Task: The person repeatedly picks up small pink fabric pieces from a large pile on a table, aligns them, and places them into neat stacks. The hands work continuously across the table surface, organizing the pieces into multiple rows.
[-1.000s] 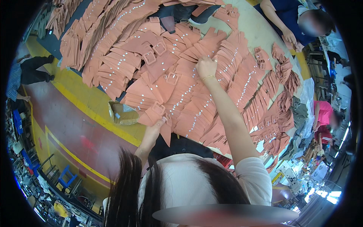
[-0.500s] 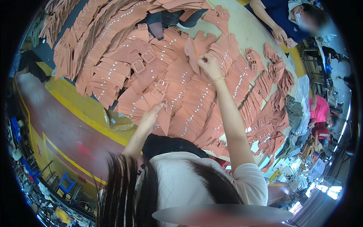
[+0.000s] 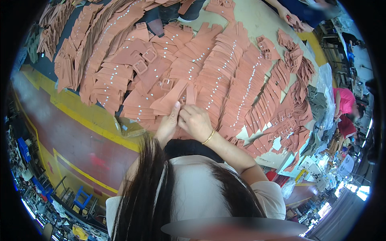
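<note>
My left hand (image 3: 168,125) and my right hand (image 3: 195,121) meet just in front of my body, at the near edge of the pile. Between them is a salmon-coloured leather-like piece (image 3: 172,96) with strap-like ends pointing away from me. My left thumb presses on its near edge, and the fingers beneath are hidden. The right fingers are curled in at the same edge, close against the left thumb. Just beyond the held piece lies a covered buckle (image 3: 167,83). Two larger square buckles (image 3: 145,60) on matching pieces rest farther off.
Overlapping rows of salmon pieces (image 3: 217,76) with small white stickers cover the table (image 3: 257,22). Buckled straps (image 3: 295,132) are heaped at the right, beside grey-green pieces (image 3: 319,104). A co-worker's hands (image 3: 295,22) are at the far right edge. A yellow-bordered floor (image 3: 76,120) runs left.
My right hand has come back from the far rows toward me and now meets the left hand at the near edge. The pointed piece it lifted there has left that spot.
</note>
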A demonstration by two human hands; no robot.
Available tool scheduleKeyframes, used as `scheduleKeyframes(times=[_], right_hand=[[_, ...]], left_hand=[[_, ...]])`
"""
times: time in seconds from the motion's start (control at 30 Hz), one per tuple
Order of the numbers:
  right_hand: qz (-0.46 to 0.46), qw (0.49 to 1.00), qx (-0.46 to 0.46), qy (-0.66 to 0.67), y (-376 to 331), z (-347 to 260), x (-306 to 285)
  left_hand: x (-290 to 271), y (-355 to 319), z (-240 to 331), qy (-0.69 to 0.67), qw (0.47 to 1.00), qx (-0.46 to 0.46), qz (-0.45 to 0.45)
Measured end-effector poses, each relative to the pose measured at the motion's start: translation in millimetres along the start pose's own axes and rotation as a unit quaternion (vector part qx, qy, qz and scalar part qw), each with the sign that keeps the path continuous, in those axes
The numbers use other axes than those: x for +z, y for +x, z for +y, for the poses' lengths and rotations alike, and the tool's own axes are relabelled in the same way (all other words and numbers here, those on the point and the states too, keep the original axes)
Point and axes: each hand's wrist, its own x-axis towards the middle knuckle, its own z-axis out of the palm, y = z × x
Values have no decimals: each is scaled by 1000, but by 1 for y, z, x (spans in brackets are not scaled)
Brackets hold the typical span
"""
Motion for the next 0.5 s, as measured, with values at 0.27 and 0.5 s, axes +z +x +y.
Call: scheduleKeyframes(times=[0.27,0.5], right_hand=[[5,1000,-4,10,-35,-9,12],[-32,988,42,145,-57,3,-13]], left_hand=[[-2,-8,-26,-60,997,23,52],[-10,-12,-28,-44,998,23,34]])
